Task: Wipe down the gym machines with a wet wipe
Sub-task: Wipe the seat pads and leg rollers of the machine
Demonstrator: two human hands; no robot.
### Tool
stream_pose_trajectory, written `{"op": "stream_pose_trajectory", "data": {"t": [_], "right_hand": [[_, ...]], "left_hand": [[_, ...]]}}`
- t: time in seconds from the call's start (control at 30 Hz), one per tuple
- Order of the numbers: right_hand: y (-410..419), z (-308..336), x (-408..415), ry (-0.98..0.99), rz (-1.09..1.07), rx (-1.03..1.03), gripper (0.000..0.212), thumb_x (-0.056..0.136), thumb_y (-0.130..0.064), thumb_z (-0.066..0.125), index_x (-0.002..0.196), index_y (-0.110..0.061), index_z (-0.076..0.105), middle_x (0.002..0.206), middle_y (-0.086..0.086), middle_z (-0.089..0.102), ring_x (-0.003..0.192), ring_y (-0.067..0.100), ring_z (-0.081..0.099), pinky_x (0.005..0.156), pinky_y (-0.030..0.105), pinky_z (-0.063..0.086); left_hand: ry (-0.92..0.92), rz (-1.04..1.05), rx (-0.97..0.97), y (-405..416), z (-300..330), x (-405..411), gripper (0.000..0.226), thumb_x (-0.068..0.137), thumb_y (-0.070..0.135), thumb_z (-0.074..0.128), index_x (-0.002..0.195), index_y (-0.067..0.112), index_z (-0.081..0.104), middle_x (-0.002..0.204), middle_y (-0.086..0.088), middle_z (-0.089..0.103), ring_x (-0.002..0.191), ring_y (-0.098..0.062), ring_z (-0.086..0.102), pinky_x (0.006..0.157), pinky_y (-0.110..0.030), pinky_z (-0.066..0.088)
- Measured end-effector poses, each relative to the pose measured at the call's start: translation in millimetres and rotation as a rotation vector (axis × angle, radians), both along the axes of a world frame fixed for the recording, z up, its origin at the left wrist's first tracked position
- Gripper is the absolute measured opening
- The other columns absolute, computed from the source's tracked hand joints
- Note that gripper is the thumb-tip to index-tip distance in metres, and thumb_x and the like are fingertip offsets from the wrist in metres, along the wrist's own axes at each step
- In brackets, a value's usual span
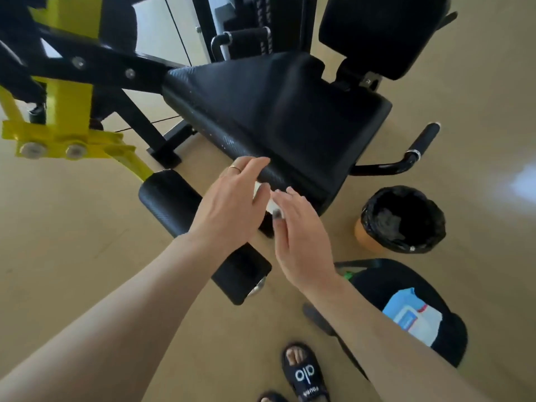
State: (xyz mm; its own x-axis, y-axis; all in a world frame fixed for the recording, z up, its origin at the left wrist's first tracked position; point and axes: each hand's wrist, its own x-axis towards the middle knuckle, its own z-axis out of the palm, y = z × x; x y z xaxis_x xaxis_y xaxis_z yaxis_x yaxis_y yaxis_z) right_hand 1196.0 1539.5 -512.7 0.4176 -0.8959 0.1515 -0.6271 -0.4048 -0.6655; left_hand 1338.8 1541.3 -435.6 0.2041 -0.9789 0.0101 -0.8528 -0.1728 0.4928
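**A:** Head view — how far along are you?

**B:** I'd judge partway. You're at the front edge of the black seat pad [278, 111], both hands meeting over a white wet wipe [271, 203] with a grey smudge on it, so it looks used. Whether the backrest [380, 33], roller pad [171, 198] and handle [423, 139] have been wiped, nothing shows.

**A:** And your hands?

**B:** Your left hand [232, 210] reaches forward, palm down, fingertips on the seat edge, thumb against the wipe. Your right hand [301, 242] comes in beside it, fingers fairly straight, thumb touching the wipe. Which one truly grips it, I cannot tell.

**A:** Supplies?

**B:** The wipe pack [412, 317] lies on a black stool [446, 338] by your right arm; the lined bin [403, 219] stands near.
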Motion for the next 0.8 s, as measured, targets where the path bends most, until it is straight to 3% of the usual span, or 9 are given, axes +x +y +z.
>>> {"op": "stream_pose_trajectory", "data": {"t": [0.1,0.13,0.2,0.27,0.4,0.47,0.53,0.67,0.8], "right_hand": [[-17.7,37.5,-16.0,-0.484,-0.407,0.352,0.032,0.109,-0.025,0.038,0.127,-0.02,0.063,0.115,-0.008,0.069,0.106,0.003,0.063,0.095,0.034,0.054],[-27.8,45.6,-19.3,-0.599,-0.515,0.367,0.032,0.108,-0.024,0.038,0.125,-0.019,0.064,0.111,-0.008,0.07,0.1,0.003,0.064,0.09,0.033,0.054],[-47.4,51.6,-20.4,-0.697,-0.615,0.265,0.034,0.108,-0.025,0.038,0.13,-0.019,0.063,0.118,-0.007,0.069,0.106,0.004,0.064,0.092,0.032,0.054],[-61.4,49.9,-14.9,-0.556,-0.591,0.069,0.034,0.108,-0.026,0.038,0.134,-0.018,0.06,0.126,-0.007,0.065,0.114,0.006,0.061,0.096,0.03,0.053],[-59.0,7.6,6.3,0.23,-0.175,-0.169,0.05,0.107,-0.032,0.031,0.149,-0.01,0.048,0.153,0.006,0.05,0.144,0.02,0.041,0.123,0.038,0.03],[-47.7,-14.8,16.1,0.436,-0.106,-0.232,0.055,0.107,-0.035,0.03,0.156,-0.013,0.038,0.163,0.007,0.036,0.153,0.022,0.027,0.127,0.043,0.021],[-35.9,-31.6,24.4,0.462,-0.137,-0.331,0.056,0.108,-0.035,0.03,0.159,-0.012,0.032,0.166,0.007,0.028,0.156,0.023,0.017,0.128,0.045,0.016],[-21.2,-64.8,34.1,0.491,-0.171,-0.469,0.058,0.104,-0.031,0.042,0.158,-0.009,0.033,0.166,0.011,0.025,0.157,0.024,0.012,0.129,0.044,0.01],[-24.6,-81.3,31.8,0.504,-0.179,-0.569,0.061,0.096,-0.025,0.044,0.156,-0.011,0.039,0.168,0.009,0.023,0.158,0.023,0.008,0.128,0.046,0.008]], "left_hand": [[0.123,0.094,-0.027,-18.0,-11.0,-0.7,0.038,0.107,0.03,0.043,0.144,0.025,0.049,0.139,0.01,0.049,0.104,0.0,0.046,0.078,-0.01,0.032],[0.136,0.098,-0.05,-24.7,-12.9,1.0,0.037,0.107,0.031,0.042,0.143,0.025,0.05,0.136,0.01,0.051,0.104,0.0,0.047,0.077,-0.01,0.033],[0.143,0.072,-0.106,-37.9,-15.3,6.3,0.036,0.107,0.031,0.042,0.141,0.024,0.052,0.131,0.011,0.053,0.104,-0.002,0.051,0.078,-0.01,0.036],[0.154,0.044,-0.165,-53.4,-16.7,8.9,0.034,0.107,0.031,0.043,0.138,0.023,0.055,0.128,0.012,0.054,0.105,-0.002,0.053,0.08,-0.006,0.036],[0.185,-0.04,-0.242,-80.6,-29.2,9.0,0.032,0.106,0.03,0.042,0.134,0.024,0.057,0.127,0.013,0.056,0.105,-0.001,0.053,0.082,-0.007,0.038],[0.16,-0.15,-0.248,-82.4,-44.8,7.0,0.032,0.106,0.03,0.041,0.133,0.023,0.058,0.131,0.013,0.056,0.11,-0.003,0.054,0.09,-0.018,0.045],[0.103,-0.297,-0.3,-82.9,-61.8,6.6,0.027,0.106,0.027,0.043,0.124,0.022,0.061,0.125,0.013,0.058,0.109,-0.005,0.056,0.091,-0.025,0.049],[-0.027,-0.49,-0.404,-79.7,-85.9,14.4,0.019,0.105,0.024,0.042,0.1,0.021,0.06,0.104,0.015,0.058,0.095,-0.006,0.054,0.079,-0.035,0.051],[-0.218,-0.6,-0.546,-80.2,-97.7,23.6,0.02,0.107,0.024,0.039,0.11,0.021,0.058,0.113,0.009,0.057,0.103,-0.01,0.053,0.084,-0.034,0.052]]}}
